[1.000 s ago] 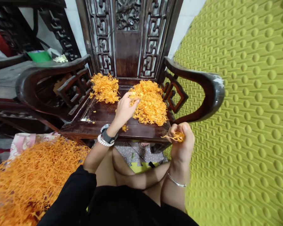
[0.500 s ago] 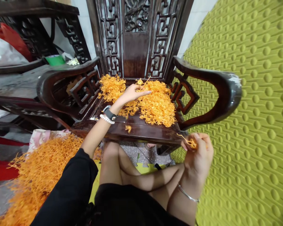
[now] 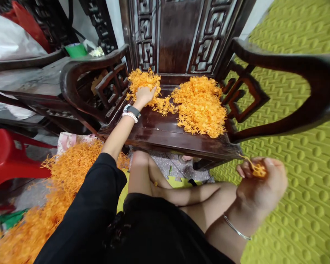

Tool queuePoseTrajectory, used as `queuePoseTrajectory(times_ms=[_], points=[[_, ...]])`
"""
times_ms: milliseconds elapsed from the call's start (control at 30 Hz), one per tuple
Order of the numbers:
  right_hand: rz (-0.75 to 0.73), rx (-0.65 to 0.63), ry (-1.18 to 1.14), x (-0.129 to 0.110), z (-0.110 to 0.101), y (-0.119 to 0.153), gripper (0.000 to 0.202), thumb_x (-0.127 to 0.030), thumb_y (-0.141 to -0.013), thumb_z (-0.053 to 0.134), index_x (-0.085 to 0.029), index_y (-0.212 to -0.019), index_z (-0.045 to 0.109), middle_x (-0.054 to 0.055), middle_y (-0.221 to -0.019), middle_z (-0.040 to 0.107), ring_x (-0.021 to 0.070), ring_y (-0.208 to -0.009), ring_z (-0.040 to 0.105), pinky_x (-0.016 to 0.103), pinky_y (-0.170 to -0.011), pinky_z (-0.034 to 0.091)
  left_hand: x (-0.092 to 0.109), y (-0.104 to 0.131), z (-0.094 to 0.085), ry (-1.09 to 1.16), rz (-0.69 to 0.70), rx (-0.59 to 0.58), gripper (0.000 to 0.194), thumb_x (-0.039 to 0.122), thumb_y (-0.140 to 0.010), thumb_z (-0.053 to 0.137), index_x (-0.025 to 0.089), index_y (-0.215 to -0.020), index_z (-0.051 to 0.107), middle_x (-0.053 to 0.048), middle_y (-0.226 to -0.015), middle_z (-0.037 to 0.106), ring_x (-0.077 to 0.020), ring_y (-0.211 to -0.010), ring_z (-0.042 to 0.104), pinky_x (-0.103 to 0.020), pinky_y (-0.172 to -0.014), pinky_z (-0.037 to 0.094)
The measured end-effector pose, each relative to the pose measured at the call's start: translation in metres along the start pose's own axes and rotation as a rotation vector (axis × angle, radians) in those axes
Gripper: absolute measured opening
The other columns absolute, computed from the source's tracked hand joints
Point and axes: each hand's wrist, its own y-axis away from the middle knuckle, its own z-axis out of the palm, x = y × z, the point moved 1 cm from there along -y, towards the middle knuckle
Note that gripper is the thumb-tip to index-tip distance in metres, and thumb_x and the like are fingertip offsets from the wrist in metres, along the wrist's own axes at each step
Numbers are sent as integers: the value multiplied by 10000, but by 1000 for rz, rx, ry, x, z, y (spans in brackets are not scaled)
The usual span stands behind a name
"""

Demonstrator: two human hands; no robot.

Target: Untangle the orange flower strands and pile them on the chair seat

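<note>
My left hand point(image 3: 145, 96) reaches down into the smaller heap of orange knotted strand pieces point(image 3: 146, 77) at the back left of the chair seat. Its thumb sticks out to the right, and the other fingers are mostly hidden, so I cannot see whether they grip anything. A larger heap of the same orange pieces point(image 3: 200, 110) covers the right of the seat, with a thin trail point(image 3: 165, 106) between the two. Off the seat's front right corner, my right hand point(image 3: 262, 181) is closed around a small bunch of orange strands point(image 3: 258, 169), with one end poking out.
The dark wooden chair point(image 3: 165, 137) has curved arms on both sides. A big mass of loose orange strands point(image 3: 77, 176) spills from a bag at the lower left, beside a red stool point(image 3: 5, 157). Yellow-green padded matting point(image 3: 313, 176) lies on the right.
My left hand has moved from between the heaps to the left heap. A small orange piece no longer lies at the seat's front. My right hand still holds its strands; the view has shifted.
</note>
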Motion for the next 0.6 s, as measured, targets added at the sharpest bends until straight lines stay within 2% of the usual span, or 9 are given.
queuePoseTrajectory(times_ms=[100,167,300,367,433,500,533,567,600], points=[[16,6,20,4,-4,5,145,-213,-699,644,-241,-636,517,-12,-601,409,119,-455,277,296,-450,115,-11,16,-18,-113,-208,76,757,632,-824,499,11,-1252,553,-292,-1324,504,-418,-1275,412,-486,-1027,331],[36,-5,34,7,-7,8,152,-233,-709,638,-253,-630,510,-9,-613,387,129,-468,250,306,-465,98,-15,24,-33,-177,-263,41,801,634,-792,551,8,-1291,523,-293,-1347,483,-435,-1283,408,-487,-1031,337],[115,-67,59,15,-11,10,204,-350,-701,666,-249,-631,503,-13,-628,373,118,-465,244,302,-446,103,-21,33,-67,-281,-338,-71,798,692,-772,531,1,-1165,606,-274,-1182,602,-463,-1184,499,-541,-1003,356],[198,-145,59,20,-12,13,229,-403,-690,691,-243,-680,527,-20,-647,371,103,-466,258,282,-422,126,-17,41,-81,-305,-326,-40,785,700,-797,484,-7,-1108,622,-278,-1151,613,-460,-1161,512,-551,-994,361],[264,-237,46,26,-11,18,272,-396,-654,736,-234,-744,537,-20,-697,391,88,-485,294,244,-404,152,-5,62,-88,-277,-208,54,687,633,-864,439,22,-1131,604,-256,-1208,591,-427,-1213,477,-536,-1020,345],[298,-328,79,34,-9,27,326,-334,-623,781,-223,-799,530,-13,-781,435,71,-517,349,204,-398,201,15,100,-85,-149,28,132,541,529,-942,355,102,-1208,555,-181,-1293,555,-341,-1284,427,-487,-1067,318],[321,-393,115,38,-6,32,332,-312,-637,784,-219,-826,527,-14,-797,443,64,-521,369,192,-400,230,27,124,-80,-22,170,103,510,503,-969,287,142,-1235,530,-139,-1305,551,-285,-1285,436,-449,-1076,324],[342,-469,162,41,-3,37,317,-300,-675,772,-219,-855,523,-21,-785,443,58,-513,380,187,-403,260,38,150,-71,100,323,23,502,500,-977,259,160,-1247,511,-117,-1306,550,-249,-1273,454,-420,-1071,343],[348,-549,216,43,1,42,287,-303,-726,744,-221,-889,522,-27,-766,444,56,-500,387,187,-408,289,49,177,-61,198,474,-105,501,521,-965,293,164,-1247,502,-112,-1301,552,-235,-1256,471,-404,-1058,367]])
